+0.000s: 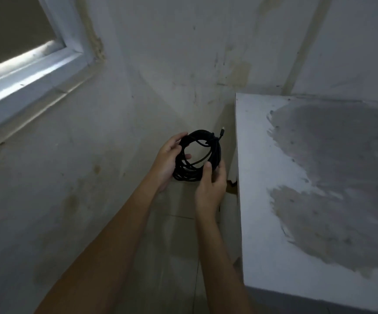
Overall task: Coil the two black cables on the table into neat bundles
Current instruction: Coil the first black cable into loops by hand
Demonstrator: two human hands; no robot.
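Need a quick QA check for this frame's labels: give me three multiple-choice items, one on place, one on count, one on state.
1. Where is the coiled black cable?
A. Lying on the table
B. Held in the air, left of the table
C. Hanging from the window frame

2. How many cable bundles are in view?
A. One
B. Two
C. Three

3. What state is the cable in?
A. Stretched straight
B. Wound into loops, with a connector end sticking out
C. Cut in two

Answers:
1 B: left hand and right hand grip it beside the table edge.
2 A: only this one coil shows.
3 B: loops form a ring, plug tip free at the top right.
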